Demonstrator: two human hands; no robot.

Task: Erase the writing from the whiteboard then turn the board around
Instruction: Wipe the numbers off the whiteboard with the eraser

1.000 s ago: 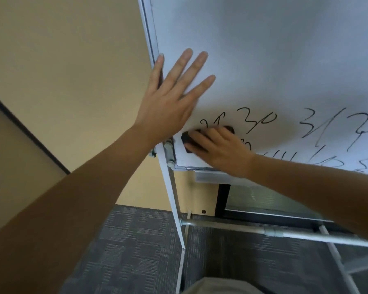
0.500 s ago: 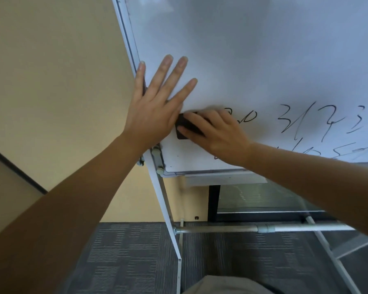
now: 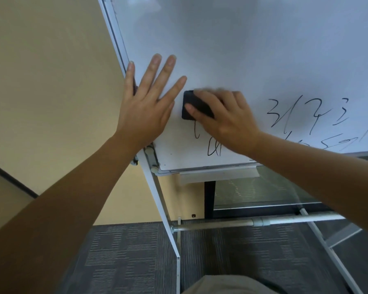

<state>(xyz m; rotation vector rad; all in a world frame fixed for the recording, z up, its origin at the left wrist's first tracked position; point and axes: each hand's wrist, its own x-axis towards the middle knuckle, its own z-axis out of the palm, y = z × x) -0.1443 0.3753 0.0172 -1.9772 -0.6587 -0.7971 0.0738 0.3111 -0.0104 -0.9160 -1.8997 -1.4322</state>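
At the whiteboard point(image 3: 263, 49), an eraser point(image 3: 192, 107) was gripped by the right hand point(image 3: 223, 119), the board braced by the flat, spread left hand point(image 3: 145, 107); firm, overlapping strokes were judged best.

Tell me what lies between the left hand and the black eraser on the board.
In the head view, only a narrow strip of bare whiteboard separates the left hand from the black eraser, which the right hand holds.

Right hand point(image 3: 225, 119) with black eraser point(image 3: 194, 106) slid up and right across whiteboard point(image 3: 263, 49) since a second ago. Top-left digits now wiped; strokes below eraser uncovered. Left hand point(image 3: 146, 102) fingers spread wider. Camera view shifted left.
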